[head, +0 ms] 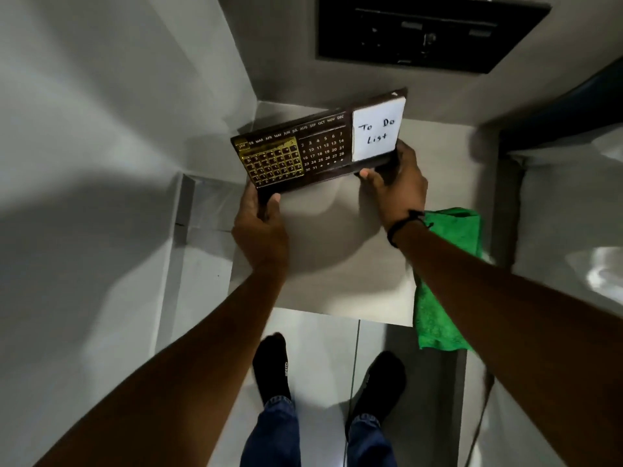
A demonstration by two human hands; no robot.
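Observation:
A dark brown desk calendar board (320,146) is held up above a small grey table (320,264). It carries month names, a gold sliding date grid at its left and a white note pad (377,134) marked "To Do List" at its right. My left hand (261,224) grips the board's lower left corner, thumb on the front. My right hand (397,183) grips the lower right corner under the pad. The board tilts, right end higher.
A green cloth (445,284) lies over the table's right edge, partly under my right forearm. A black wall panel (431,32) hangs at the top. White walls close in on the left and behind. My feet (327,375) stand on the tiled floor below.

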